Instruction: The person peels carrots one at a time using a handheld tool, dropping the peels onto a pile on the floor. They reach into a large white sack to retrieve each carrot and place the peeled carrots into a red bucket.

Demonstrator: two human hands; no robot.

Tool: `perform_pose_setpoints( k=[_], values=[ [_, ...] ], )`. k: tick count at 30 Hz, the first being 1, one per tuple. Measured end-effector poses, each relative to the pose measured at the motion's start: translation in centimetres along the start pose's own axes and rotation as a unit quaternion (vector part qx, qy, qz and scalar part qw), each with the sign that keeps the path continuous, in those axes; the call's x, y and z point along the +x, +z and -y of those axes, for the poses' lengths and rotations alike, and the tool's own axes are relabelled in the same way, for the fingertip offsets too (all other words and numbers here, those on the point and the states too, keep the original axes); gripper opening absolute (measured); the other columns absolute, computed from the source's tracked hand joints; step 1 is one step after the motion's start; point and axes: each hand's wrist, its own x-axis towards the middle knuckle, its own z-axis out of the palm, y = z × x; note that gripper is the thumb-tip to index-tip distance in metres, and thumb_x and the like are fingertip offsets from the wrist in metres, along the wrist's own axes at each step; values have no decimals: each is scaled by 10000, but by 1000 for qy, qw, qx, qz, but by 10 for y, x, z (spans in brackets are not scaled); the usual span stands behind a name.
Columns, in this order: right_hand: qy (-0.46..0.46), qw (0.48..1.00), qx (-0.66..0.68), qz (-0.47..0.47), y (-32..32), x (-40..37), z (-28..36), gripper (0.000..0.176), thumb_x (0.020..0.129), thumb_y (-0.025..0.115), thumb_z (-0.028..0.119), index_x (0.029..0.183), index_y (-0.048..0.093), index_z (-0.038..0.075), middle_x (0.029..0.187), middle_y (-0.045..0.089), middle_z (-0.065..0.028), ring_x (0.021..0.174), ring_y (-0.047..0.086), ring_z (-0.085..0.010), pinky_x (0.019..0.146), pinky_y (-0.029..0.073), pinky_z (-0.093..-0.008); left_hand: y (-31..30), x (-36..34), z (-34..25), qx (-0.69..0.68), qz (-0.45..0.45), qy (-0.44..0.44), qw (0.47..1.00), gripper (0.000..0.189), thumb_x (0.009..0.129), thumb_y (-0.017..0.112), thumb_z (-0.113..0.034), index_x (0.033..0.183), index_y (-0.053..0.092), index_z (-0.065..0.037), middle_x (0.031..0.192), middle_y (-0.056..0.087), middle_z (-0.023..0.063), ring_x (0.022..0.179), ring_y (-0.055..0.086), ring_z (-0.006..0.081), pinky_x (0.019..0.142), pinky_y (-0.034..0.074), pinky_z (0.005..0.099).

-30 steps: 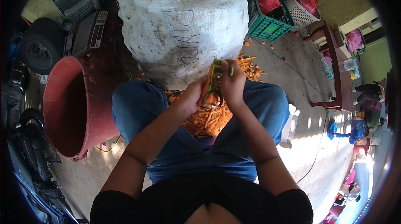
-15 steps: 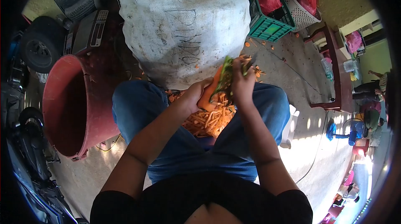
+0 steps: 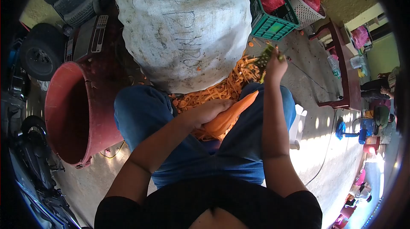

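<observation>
My left hand (image 3: 213,111) is closed around a large peeled carrot (image 3: 232,116), its narrow end pointing up and to the right. My right hand (image 3: 276,67) grips a green grater-like tool (image 3: 265,57), slightly blurred, with holes in its flat face. The tool is held above and to the right of the carrot, apart from it. Under both hands, orange carrot shavings (image 3: 228,86) lie heaped between my knees and along the base of a big white sack (image 3: 183,32).
Carrots show in the sack's open top. A red barrel (image 3: 66,113) lies to the left, with a tyre (image 3: 39,52) behind it. At the back right are a green crate (image 3: 273,26) and a white basket (image 3: 305,17). A dark red wooden frame (image 3: 349,79) and people are farther right.
My right hand has lifted the green tool off the carrot and moved it up and right. The carrot has tilted over to the right in my left hand.
</observation>
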Motion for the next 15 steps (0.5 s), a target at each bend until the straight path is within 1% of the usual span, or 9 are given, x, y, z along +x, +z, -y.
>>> perform_pose_setpoints(
  k=[2, 3, 5, 6, 7, 9, 10, 12, 15],
  values=[
    [109, 984, 139, 16, -6, 4, -14, 216, 800, 488, 190, 771, 545, -16, 576, 532, -110, 525, 488, -157, 508, 387, -279, 3, -1, -5, 18, -18, 21, 999, 391, 839, 382, -365, 1024, 443, -25, 876, 507, 71, 753, 512, 125, 647, 436, 271],
    [108, 985, 136, 16, -9, 1, -12, 216, 800, 488, 190, 771, 545, -16, 576, 532, -110, 525, 488, -157, 508, 387, -279, -5, 4, -5, -6, -48, 59, 997, 399, 827, 416, -351, 1049, 428, -19, 888, 500, 73, 782, 503, 125, 679, 423, 277],
    [40, 984, 123, 123, -13, -13, 1, 228, 800, 495, 198, 792, 541, -26, 558, 502, -88, 542, 447, -124, 523, 370, -255, -20, 13, -3, -32, -80, 99, 991, 417, 815, 449, -338, 1074, 412, -14, 899, 492, 76, 811, 493, 126, 711, 410, 283],
    [-10, 981, 34, 191, -18, -18, 11, 216, 785, 506, 190, 804, 533, -23, 565, 518, -127, 523, 503, -185, 514, 390, -295, -27, 15, -4, 62, -140, 116, 981, 400, 794, 482, -298, 1061, 417, -8, 919, 499, 89, 824, 494, 134, 729, 401, 286],
    [-10, 981, 37, 192, -17, -26, 10, 216, 785, 506, 190, 804, 533, -23, 565, 518, -127, 523, 503, -185, 514, 390, -295, -32, 16, -5, 157, -198, 131, 959, 389, 772, 516, -259, 1048, 423, -1, 939, 506, 102, 836, 494, 142, 746, 392, 289],
    [-99, 932, -28, 347, -13, -40, 8, 202, 776, 516, 194, 834, 536, 1, 661, 565, -140, 601, 557, -219, 563, 419, -307, -44, 18, -7, 170, -218, 136, 951, 456, 732, 569, -185, 1103, 383, 4, 896, 497, 85, 783, 516, 145, 674, 420, 283],
    [-101, 932, -26, 346, -12, -45, 13, 202, 776, 516, 194, 834, 536, 1, 661, 565, -140, 601, 557, -219, 563, 419, -307, -52, 22, -4, 245, -253, 159, 922, 470, 713, 581, -158, 1105, 380, 7, 882, 507, 90, 755, 528, 150, 656, 424, 284],
    [-156, 912, -46, 377, -9, -55, 23, 174, 741, 524, 197, 796, 533, 33, 611, 530, -200, 596, 534, -349, 524, 412, -401, -56, 23, -4, 349, -314, 168, 867, 498, 661, 602, -95, 1099, 390, 12, 844, 538, 114, 693, 557, 167, 629, 433, 290],
    [-167, 880, -65, 440, -4, -63, 23, 177, 731, 527, 211, 804, 530, 51, 622, 534, -191, 614, 535, -348, 548, 419, -408, -54, 19, -6, 386, -327, 152, 849, 471, 666, 603, -120, 1075, 413, 16, 825, 547, 128, 698, 561, 184, 633, 431, 286]
  ],
)
